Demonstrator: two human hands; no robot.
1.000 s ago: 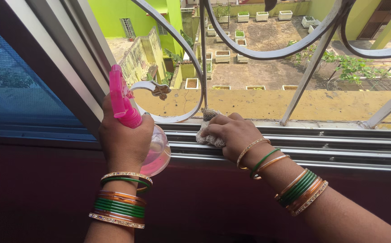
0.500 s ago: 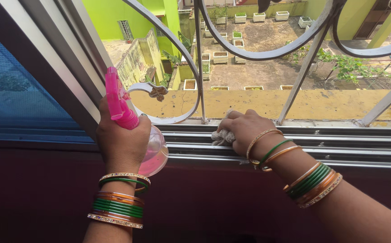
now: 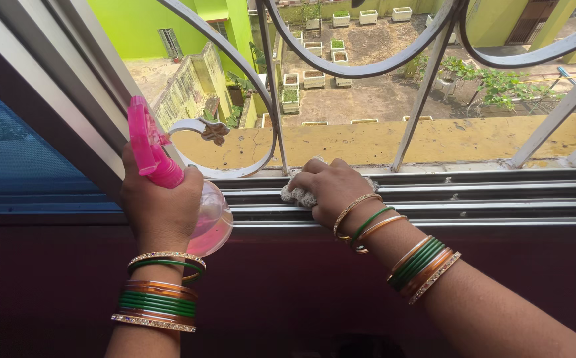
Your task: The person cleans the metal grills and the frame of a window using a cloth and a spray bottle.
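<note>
L hand (image 3: 158, 205) gripping pink spray bottle (image 3: 168, 182) upright; R hand (image 3: 331, 187) fingers curled, pressing beige cloth (image 3: 296, 195) onto window track (image 3: 473, 199).

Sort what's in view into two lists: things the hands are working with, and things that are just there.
In use:
- pink spray bottle, gripped by the left hand
- cloth, pressed under the right hand
- window track, where the cloth rests

Just there:
- curved window grille
- blue mesh screen
- planter boxes in the yard below
</note>
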